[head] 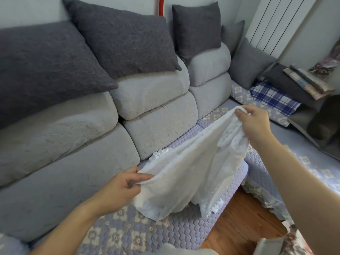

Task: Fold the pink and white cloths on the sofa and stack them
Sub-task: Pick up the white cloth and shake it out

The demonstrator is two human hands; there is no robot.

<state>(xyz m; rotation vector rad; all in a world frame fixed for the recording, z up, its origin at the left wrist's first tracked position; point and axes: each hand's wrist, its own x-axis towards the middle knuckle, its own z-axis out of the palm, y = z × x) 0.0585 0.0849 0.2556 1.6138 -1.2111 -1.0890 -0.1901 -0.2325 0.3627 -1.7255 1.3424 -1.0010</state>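
Two hands are holding one white cloth (185,173) above the near edge of the sofa (60,159) seat. Left hand (121,188) is pinching the cloth's near-left edge, thumb on top and fingers curled beneath. Right hand (254,124) is gripping the far-right corner, fingers closed around bunched fabric, and is sitting higher than the left. Cloth is hanging slack between the two grips; its lower part is drooping onto the quilted lilac seat cover (119,234), with a lacy scalloped hem showing at the near right. Dark grey pillows (121,37) are leaning along the sofa back. Blue plaid cloth (272,98) is lying at the far right, well apart from the white cloth. Wooden floor (242,223) is showing near right.
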